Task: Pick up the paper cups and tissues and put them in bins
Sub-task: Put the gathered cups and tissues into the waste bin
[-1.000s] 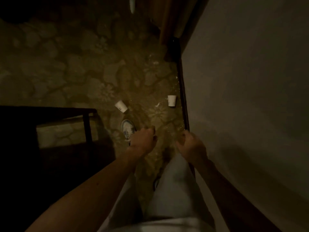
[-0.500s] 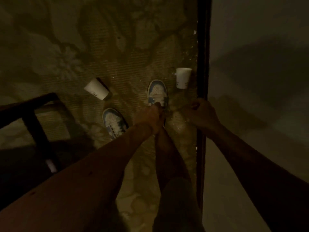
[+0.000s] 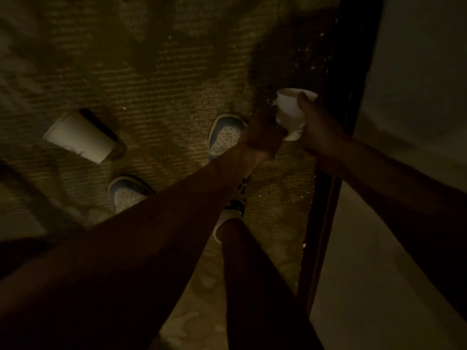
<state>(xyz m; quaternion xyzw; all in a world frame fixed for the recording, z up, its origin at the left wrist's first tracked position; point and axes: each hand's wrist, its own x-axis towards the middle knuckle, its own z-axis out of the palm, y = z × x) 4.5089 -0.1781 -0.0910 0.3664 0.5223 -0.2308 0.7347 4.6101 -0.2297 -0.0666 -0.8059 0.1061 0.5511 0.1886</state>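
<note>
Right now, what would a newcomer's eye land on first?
First, the white cup gripped by the right hand, upper right beside the dark baseboard. Next, a second cup lying on its side on the carpet at left. Blue-and-white shoes stand between the two.

paper cups: 2 – lying cup (image 3: 80,137) on its side on the carpet (image 3: 164,72); held cup (image 3: 290,114) up off the floor
grips (bare hands): 2 – left grip (image 3: 262,137), right grip (image 3: 321,130); only the right one wraps the held cup
forearms: 2, both bare
shoes: 2 – left shoe (image 3: 126,195), right shoe (image 3: 225,137), both with dotted toes
legs: 1 clearly visible, bare leg (image 3: 252,274)
carpet: 1, patterned
dark trim strip (image 3: 353,97): 1, along the carpet's right edge
wall (image 3: 417,122): 1
white specks on carpet: many, too small to count
</note>
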